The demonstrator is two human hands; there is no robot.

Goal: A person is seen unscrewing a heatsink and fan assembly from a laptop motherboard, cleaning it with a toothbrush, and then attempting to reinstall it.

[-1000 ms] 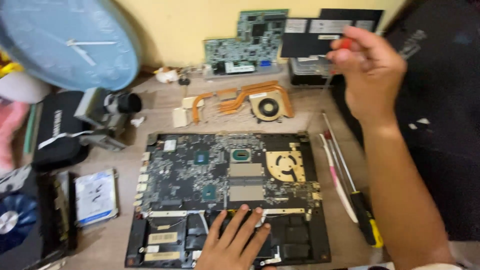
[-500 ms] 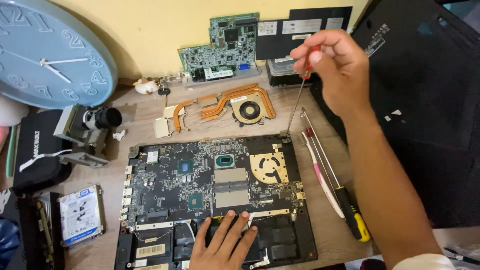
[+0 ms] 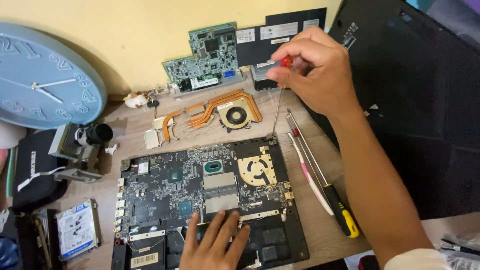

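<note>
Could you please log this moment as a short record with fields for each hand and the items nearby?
Right hand: grips red-handled screwdriver, tip at the top right corner of the open laptop motherboard
Left hand: flat on the board's lower edge
Beside board: yellow-handled screwdriver, pink spudger
Behind board: copper heatpipe fan
Left: blue wall clock, hard drive

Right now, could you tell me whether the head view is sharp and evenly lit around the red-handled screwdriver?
Head view: even, soft light, no harsh glare; the red-handled screwdriver and right hand look sharp, the green laptop motherboard is crisp; the left hand is cut by the bottom edge.
</note>
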